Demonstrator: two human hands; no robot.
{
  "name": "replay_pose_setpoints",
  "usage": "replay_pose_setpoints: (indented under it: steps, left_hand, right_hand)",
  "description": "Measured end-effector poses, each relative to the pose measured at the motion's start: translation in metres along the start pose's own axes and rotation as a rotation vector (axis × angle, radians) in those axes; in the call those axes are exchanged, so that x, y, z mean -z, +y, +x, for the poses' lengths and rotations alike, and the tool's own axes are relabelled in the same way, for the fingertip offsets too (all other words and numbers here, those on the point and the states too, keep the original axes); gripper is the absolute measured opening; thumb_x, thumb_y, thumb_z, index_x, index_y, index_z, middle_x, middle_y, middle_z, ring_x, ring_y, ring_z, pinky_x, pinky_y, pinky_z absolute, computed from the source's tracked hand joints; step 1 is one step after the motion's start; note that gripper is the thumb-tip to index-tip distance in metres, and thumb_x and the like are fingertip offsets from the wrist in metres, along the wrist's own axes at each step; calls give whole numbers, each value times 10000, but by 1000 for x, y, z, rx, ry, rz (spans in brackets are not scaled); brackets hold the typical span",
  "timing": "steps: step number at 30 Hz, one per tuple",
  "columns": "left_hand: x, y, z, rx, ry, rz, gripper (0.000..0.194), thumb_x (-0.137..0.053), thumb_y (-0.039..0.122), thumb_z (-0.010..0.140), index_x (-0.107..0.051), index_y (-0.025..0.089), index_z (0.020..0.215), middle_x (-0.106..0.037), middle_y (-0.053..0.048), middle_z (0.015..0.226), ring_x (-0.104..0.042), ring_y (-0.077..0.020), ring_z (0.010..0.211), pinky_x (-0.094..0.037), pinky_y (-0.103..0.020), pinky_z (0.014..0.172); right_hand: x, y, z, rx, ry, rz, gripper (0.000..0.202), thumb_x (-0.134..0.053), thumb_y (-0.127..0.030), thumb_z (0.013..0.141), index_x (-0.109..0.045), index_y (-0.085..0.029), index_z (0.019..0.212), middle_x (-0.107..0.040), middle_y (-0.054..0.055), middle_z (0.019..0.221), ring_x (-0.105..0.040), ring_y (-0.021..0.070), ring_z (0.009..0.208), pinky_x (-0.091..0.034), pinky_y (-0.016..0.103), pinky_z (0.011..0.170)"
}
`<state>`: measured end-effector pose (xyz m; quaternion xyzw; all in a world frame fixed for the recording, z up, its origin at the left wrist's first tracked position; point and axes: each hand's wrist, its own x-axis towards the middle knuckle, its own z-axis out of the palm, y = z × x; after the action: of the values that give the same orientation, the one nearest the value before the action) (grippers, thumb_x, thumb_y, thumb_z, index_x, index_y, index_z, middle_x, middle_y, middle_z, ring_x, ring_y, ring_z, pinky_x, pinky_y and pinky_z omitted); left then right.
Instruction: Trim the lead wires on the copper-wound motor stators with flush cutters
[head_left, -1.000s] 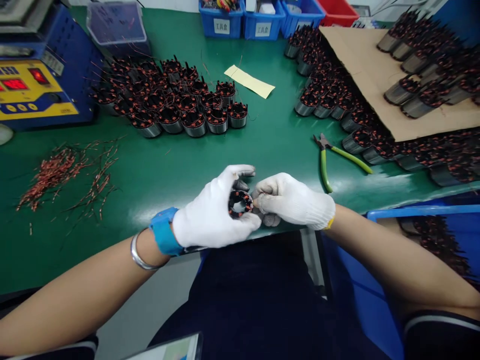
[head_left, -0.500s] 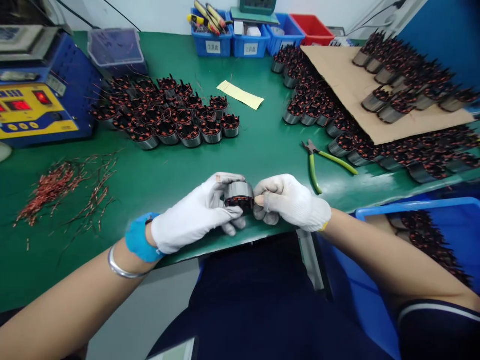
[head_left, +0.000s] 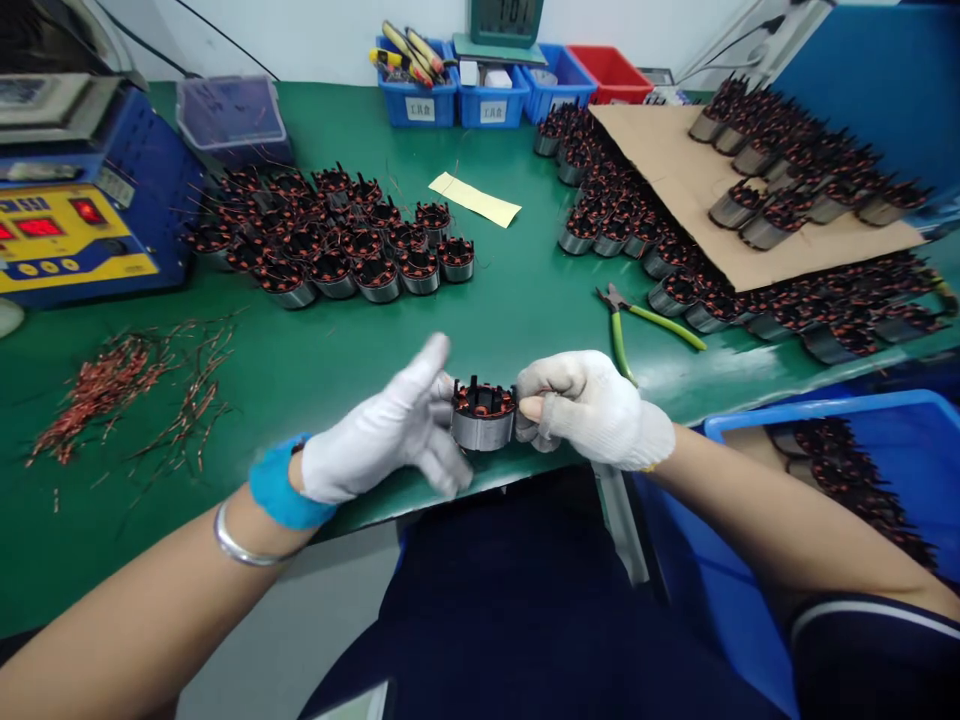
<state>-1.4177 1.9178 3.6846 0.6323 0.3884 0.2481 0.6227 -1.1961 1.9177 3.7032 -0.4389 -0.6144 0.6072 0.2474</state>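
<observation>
A motor stator (head_left: 483,432), a grey metal ring with black plastic prongs and copper windings, is between my hands near the table's front edge. Its pronged side faces up. My right hand (head_left: 574,408), in a white glove with a bare thumb tip, pinches the stator at its right side. On the other side, my gloved left hand (head_left: 401,425) has its thumb and fingers spread, close around the stator's left edge; some of its fingers are hidden behind it. Green-handled cutters (head_left: 619,325) lie with handles apart beyond my right hand.
Rows of stators (head_left: 379,278) stand at the back left, more on the right around a cardboard sheet (head_left: 667,180). Copper wire scraps (head_left: 112,385) lie left, below a blue-yellow device (head_left: 90,235). A blue crate (head_left: 892,410) with stators stands at lower right; tool boxes (head_left: 418,110) line the back.
The stator has turned over, from prongs down to prongs up. My left hand has opened from around it and its fingers have spread. My right hand keeps its hold.
</observation>
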Motion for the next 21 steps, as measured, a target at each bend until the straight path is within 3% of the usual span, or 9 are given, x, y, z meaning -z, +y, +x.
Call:
replay_pose_setpoints:
  steps: [2,4,6,8,11,13,15,18,21]
  left_hand:
    - [2,2,0,250,-289,-213,509,-289,592,935,-562,170,1014,-654,-85,688,-599,-174,438,-521,-313,403]
    - [0,3,-3,229,-216,-269,414,-533,486,881,-491,210,1187,-664,-63,761,-629,-173,517,-527,-284,417]
    - [-2,5,-9,-13,-23,-132,589,-668,361,809,-391,264,1319,-648,-108,1066,-681,-199,758,-596,-317,560]
    - [-5,7,-16,-316,86,128,644,-736,369,741,-429,285,1302,-472,-145,1369,-645,-258,1021,-602,-431,798]
    - [-6,8,-24,-777,111,599,388,-804,369,659,-581,270,961,-430,-73,1410,-588,-276,1128,-545,-459,941]
    - [-7,9,-26,-913,236,695,296,-788,335,666,-541,254,808,-499,-36,1323,-580,-254,1121,-544,-436,945]
    - [-9,9,-23,-749,364,565,313,-750,323,689,-535,260,908,-486,-50,1343,-572,-255,1140,-536,-442,959]
    - [-11,3,-14,-351,222,447,509,-703,341,740,-484,228,1186,-581,-100,1247,-641,-243,1040,-572,-400,870]
    - [-10,-8,-6,-453,272,741,468,-682,288,759,-498,221,1184,-669,-87,1091,-662,-253,975,-550,-406,842]
  right_hand:
    - [-1,1,0,-1,3,-57,107,-577,-227,783,-589,-149,712,-631,-9,616,-581,79,473,-459,158,437]
    - [-3,3,2,-59,-1,2,114,-586,-250,772,-585,-153,713,-640,-7,615,-576,80,461,-454,160,424]
    - [-6,5,4,-137,-7,153,136,-602,-285,749,-570,-159,707,-644,-8,600,-552,77,421,-442,162,393]
    - [-8,6,7,-192,-12,297,157,-620,-301,715,-552,-164,684,-631,-17,557,-515,72,370,-421,160,355]
    - [-10,5,6,-204,-54,376,159,-634,-299,694,-549,-165,676,-613,-29,521,-502,73,350,-407,155,334]
    - [-10,2,4,-183,-93,330,149,-633,-291,711,-562,-161,690,-618,-28,536,-525,77,374,-419,153,349]
    - [-10,1,1,-156,-100,248,129,-624,-268,726,-572,-155,694,-628,-22,562,-543,76,401,-431,151,371]
    - [-14,4,2,-131,-55,211,93,-614,-231,721,-575,-151,696,-628,-22,572,-540,68,409,-427,147,380]
    - [-21,12,8,-175,-4,335,135,-589,-275,719,-538,-160,670,-611,-23,543,-499,65,367,-392,153,345]
